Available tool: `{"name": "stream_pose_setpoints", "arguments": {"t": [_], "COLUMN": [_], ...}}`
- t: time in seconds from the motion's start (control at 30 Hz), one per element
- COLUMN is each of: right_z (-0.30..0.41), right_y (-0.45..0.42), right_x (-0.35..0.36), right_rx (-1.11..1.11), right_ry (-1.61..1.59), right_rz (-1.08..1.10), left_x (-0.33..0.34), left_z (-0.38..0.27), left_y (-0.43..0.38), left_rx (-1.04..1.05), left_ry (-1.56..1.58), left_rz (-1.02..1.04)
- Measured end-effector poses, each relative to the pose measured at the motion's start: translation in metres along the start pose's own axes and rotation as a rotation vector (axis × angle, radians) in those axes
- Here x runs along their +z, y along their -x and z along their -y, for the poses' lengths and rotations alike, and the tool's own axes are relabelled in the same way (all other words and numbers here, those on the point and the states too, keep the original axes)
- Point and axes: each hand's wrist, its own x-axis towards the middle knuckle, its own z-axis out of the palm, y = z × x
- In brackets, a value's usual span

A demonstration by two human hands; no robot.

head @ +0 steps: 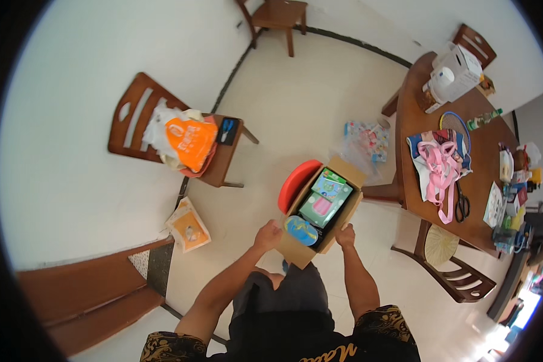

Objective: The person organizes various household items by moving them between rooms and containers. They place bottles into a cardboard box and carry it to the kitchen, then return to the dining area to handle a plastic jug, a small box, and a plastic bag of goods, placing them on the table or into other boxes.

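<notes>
An open cardboard box [347,221] lies before me at an angle, with its flaps folded out. My left hand [269,235] grips its near left side, and my right hand [345,235] holds its right side. Inside are a green box with a pink patch [321,206], a smaller green and blue printed pack [328,184] and a blue oval container with yellow marks [301,231]. The round red seat of a stool [295,185] shows behind the box's left side; the rest of it is hidden.
At right a wooden table [407,172] bears pink straps [438,167], black-handled scissors [462,207] and bottles. A wooden chair [222,167] at left holds an orange and white plastic bag [190,141]. On the floor are a patterned packet [366,138] and an orange packet [190,227].
</notes>
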Motion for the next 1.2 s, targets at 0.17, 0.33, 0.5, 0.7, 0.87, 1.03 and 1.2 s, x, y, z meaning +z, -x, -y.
{"name": "stream_pose_setpoints", "arguments": {"t": [0.17, 0.33, 0.5, 0.7, 0.87, 1.03, 1.2], "right_z": [0.011, 0.007, -0.023, 0.006, 0.072, 0.162, 0.247], "right_y": [-0.02, -0.023, -0.035, 0.01, 0.072, 0.094, 0.109], "right_x": [0.02, 0.026, 0.036, -0.026, -0.125, -0.191, -0.206], "right_rx": [0.15, 0.177, -0.015, -0.043, -0.173, -0.143, -0.16], "right_ry": [0.085, -0.032, 0.023, -0.168, -0.148, -0.043, -0.036], "right_rz": [0.029, -0.051, -0.075, -0.149, -0.213, -0.168, -0.231], "left_x": [0.031, 0.048, 0.066, 0.033, -0.035, -0.096, -0.17], "left_z": [-0.024, -0.049, -0.043, -0.08, -0.147, -0.181, -0.204], "left_y": [-0.105, -0.162, -0.17, -0.136, -0.093, -0.09, -0.118], "left_rx": [0.061, -0.137, -0.073, 0.11, 0.219, 0.326, 0.421], "left_ry": [-0.315, -0.53, -0.622, -0.603, -0.532, -0.44, -0.406], "left_rz": [0.055, 0.335, 0.323, 0.326, 0.352, 0.331, 0.352]}}
